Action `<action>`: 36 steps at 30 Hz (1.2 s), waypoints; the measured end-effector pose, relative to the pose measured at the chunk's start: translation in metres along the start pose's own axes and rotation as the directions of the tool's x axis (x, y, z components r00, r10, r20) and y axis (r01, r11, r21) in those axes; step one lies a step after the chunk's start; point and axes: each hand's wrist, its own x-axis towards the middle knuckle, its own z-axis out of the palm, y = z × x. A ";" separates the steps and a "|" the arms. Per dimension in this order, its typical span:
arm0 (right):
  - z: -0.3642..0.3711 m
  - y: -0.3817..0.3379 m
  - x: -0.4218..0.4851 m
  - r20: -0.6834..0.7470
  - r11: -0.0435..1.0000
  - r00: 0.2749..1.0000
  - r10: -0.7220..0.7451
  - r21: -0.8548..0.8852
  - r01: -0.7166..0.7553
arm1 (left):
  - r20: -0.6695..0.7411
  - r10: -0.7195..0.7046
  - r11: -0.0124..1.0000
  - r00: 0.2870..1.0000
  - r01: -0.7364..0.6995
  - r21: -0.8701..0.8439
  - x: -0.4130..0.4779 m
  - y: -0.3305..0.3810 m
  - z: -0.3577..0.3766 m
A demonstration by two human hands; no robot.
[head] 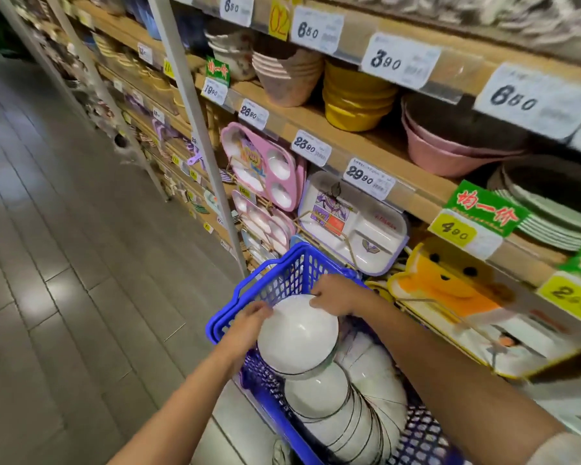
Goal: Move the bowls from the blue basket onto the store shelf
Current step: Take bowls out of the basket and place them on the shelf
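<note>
Grey floor (pixel 64 263) runs down the aisle at left. The left hand (pixel 249 318), fingers curled over the near-left rim, and the right hand (pixel 336 295), fingers clamped on the far rim, hold a white bowl (pixel 297 333) over the blue basket (pixel 282 283). In the basket, nested rows of white bowls (pixel 342 407) lie on their sides. At right, the store shelf (pixel 376 142) carries pink trays (pixel 259 166), yellow bowls (pixel 356 95) and price tags (pixel 311 147).

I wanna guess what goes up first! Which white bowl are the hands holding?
The white bowl at the far end of the row of bowls in the blue basket. The left hand and right hand grip its rim; the others lie untouched.
</note>
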 end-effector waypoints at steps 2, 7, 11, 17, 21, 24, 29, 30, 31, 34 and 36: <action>-0.027 -0.004 -0.030 -0.057 0.997 0.997 -0.046 0.056 0.049 | 0.199 -0.036 0.995 0.979 0.054 -0.085 -0.014 0.028 -0.001; -0.074 0.004 -0.112 -0.215 0.970 0.974 -0.067 0.217 0.114 | 0.413 -0.004 0.978 0.911 0.091 -0.190 -0.065 0.084 0.028; -0.077 0.016 -0.186 -0.459 0.795 0.883 0.101 0.570 0.206 | 0.443 0.179 0.973 0.878 -0.092 -0.210 -0.119 0.120 0.066; -0.028 0.022 -0.296 -0.668 0.157 0.583 0.463 0.709 0.687 | 0.435 0.305 0.938 0.847 -0.187 -0.293 -0.187 0.140 0.129; 0.008 0.022 -0.355 -0.675 0.137 0.417 0.609 0.607 0.783 | 0.466 0.344 0.929 0.815 -0.221 -0.298 -0.230 0.132 0.181; 0.026 0.035 -0.401 -0.620 0.133 0.316 0.719 0.568 0.812 | 0.493 0.339 0.934 0.801 -0.222 -0.282 -0.267 0.117 0.221; 0.057 0.066 -0.490 -0.552 0.128 0.260 0.792 0.567 0.814 | 0.563 0.340 0.937 0.753 -0.219 -0.273 -0.333 0.086 0.287; 0.063 0.073 -0.506 -0.548 0.131 0.249 0.798 0.563 0.816 | 0.576 0.347 0.935 0.740 -0.224 -0.275 -0.345 0.080 0.299; 0.069 0.082 -0.521 -0.547 0.134 0.245 0.800 0.562 0.817 | 0.589 0.357 0.932 0.725 -0.234 -0.277 -0.357 0.074 0.311; 0.082 0.105 -0.566 -0.531 0.106 0.262 0.806 0.565 0.818 | 0.627 0.370 0.929 0.686 -0.257 -0.267 -0.389 0.061 0.344; 0.086 0.118 -0.593 -0.506 0.085 0.256 0.824 0.557 0.826 | 0.646 0.378 0.926 0.663 -0.258 -0.278 -0.408 0.056 0.365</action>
